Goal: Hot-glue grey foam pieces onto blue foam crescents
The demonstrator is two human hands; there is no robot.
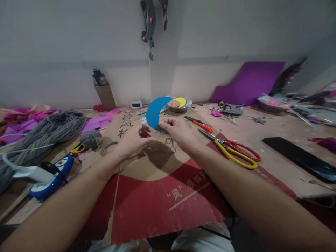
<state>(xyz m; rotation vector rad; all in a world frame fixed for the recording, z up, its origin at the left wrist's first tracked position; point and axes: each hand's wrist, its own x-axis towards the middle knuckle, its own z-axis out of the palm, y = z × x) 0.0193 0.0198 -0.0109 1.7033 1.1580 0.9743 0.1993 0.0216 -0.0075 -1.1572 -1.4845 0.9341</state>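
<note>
Pinched between the thumb and fingers of the right hand (174, 131) is the lower tip of a blue crescent (154, 112), which is held up toward 12 o'clock, above the cardboard. By the left hand (139, 138), at 9 o'clock of the right, nothing is clearly gripped; its thumb and fingers are parted, and whether a fine thread is touched cannot be told.

Beneath both hands the red-and-brown cardboard (157, 203) is spread, stretching to 6 o'clock. A purple sheet (252, 82) is propped at the wall at 2 o'clock from the hands. Grey yarn (56, 131) is heaped at 9 o'clock, and a long black object (301, 157) is laid at 3 o'clock. Between 3 and 4, nearer in, red-and-yellow scissors (225, 143) are placed with blades parted, partly over the cardboard. A shallow bowl (179, 109) is seen at 1 o'clock, its contents partly hidden. Just beyond the scissors, an orange cutter (202, 124) is set down. Beside the heaped yarn, a grey yarn ball (91, 140) is seen.
</note>
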